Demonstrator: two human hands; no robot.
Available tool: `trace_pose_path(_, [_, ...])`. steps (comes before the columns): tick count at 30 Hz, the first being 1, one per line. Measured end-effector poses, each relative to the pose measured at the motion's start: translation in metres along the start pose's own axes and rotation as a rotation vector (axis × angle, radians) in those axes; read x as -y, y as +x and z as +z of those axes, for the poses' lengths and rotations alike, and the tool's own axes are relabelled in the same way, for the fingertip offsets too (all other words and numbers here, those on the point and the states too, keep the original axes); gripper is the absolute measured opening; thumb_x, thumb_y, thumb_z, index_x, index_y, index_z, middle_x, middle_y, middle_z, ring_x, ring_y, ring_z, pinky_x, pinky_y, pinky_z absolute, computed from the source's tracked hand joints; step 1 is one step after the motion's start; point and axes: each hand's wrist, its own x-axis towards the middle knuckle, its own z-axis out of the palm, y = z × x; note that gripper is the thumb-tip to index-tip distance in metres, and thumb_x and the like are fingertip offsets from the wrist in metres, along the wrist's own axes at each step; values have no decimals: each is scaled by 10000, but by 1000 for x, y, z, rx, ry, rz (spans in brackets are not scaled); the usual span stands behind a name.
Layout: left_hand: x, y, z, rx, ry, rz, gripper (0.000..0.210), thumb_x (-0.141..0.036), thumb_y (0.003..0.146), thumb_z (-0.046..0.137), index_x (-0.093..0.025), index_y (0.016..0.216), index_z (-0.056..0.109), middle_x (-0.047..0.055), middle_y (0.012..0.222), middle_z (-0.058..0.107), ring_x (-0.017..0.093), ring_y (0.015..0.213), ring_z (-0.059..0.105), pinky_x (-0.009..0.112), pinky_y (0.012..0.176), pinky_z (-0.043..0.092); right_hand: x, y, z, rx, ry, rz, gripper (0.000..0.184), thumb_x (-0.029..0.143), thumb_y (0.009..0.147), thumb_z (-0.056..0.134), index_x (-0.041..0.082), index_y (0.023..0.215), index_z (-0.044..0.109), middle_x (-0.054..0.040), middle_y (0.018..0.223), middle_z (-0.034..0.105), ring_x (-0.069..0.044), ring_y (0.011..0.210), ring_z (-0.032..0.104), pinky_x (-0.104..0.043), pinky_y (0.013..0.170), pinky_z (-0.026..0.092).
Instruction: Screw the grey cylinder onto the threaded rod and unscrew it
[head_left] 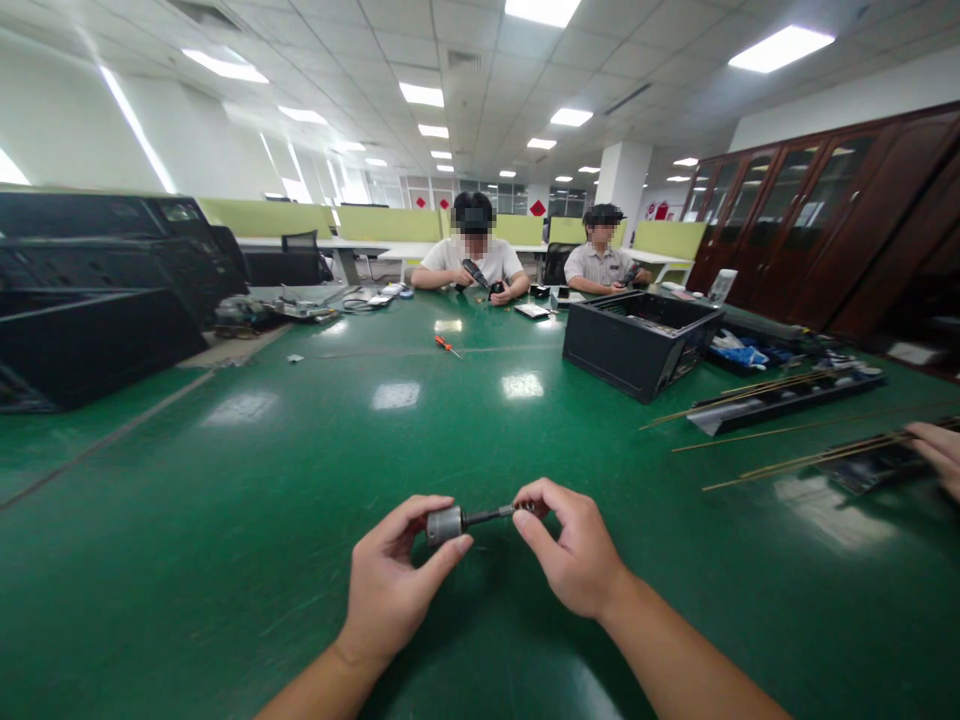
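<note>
Just above the green tabletop, a silver metal cylinder with a long dark shaft (445, 525) lies nearly level between my two hands. It looks like a small motor, though its exact kind does not show. My left hand (394, 570) grips the cylinder, thumb below and fingers above. At the other end, my right hand (570, 550) pinches the tip of the shaft, where a small shiny metal piece shows between thumb and forefinger. The fingers partly cover that piece.
An orange-handled screwdriver (444, 343) lies mid-table. A black computer case (611, 350) stands right of centre. Thin brass-coloured rods (757, 435) lie farther right, near another person's hand (941, 455). Black cases (97, 340) fill the left side. Two people sit opposite, one holding a power tool (474, 271).
</note>
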Motion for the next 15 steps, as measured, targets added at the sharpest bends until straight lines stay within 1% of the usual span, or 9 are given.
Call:
trace_pose_path(4, [-1, 1, 0, -5, -8, -16, 314, -314, 706, 805, -167, 961, 696, 73, 918, 712, 228, 827, 690, 328, 803, 554, -3, 2, -4, -19, 2, -1, 91, 227, 894, 569, 194, 895, 654, -5, 775, 647, -151, 732, 604, -252, 703, 452])
trace_pose_path(7, [-2, 2, 1, -27, -6, -34, 323, -310, 696, 811, -166, 956, 686, 66, 905, 707, 209, 815, 675, 309, 794, 540, -14, 5, -6, -62, 40, 30, 105, 248, 898, 571, 185, 893, 655, -14, 775, 652, -155, 735, 607, -261, 713, 462])
trace_pose_path(9, [-4, 4, 2, -91, -32, -48, 323, -291, 689, 814, -171, 945, 657, 53, 901, 700, 186, 807, 662, 280, 775, 528, -23, 7, -6, -110, 98, 89, 143, 279, 916, 551, 175, 896, 646, -21, 761, 656, -157, 713, 611, -267, 695, 470])
trace_pose_path(11, [-5, 7, 5, -171, -106, -78, 329, -267, 680, 819, -185, 912, 602, 37, 912, 693, 164, 816, 659, 247, 759, 524, -31, 9, -5, -131, 169, 164, 191, 315, 933, 525, 159, 935, 636, -28, 747, 656, -155, 667, 609, -268, 655, 476])
trace_pose_path(13, [-6, 10, 5, -234, -214, -123, 336, -252, 676, 823, -195, 821, 526, 21, 914, 692, 145, 833, 664, 214, 760, 526, -36, 10, -3, -136, 207, 205, 226, 347, 936, 520, 149, 939, 628, -30, 734, 653, -150, 635, 604, -266, 632, 476])
trace_pose_path(15, [-6, 12, 0, -269, -309, -160, 384, -256, 682, 825, -193, 718, 448, 9, 900, 696, 129, 858, 670, 184, 786, 526, -36, 10, -2, -135, 216, 214, 234, 360, 930, 527, 147, 941, 626, -29, 727, 652, -148, 625, 603, -263, 625, 475])
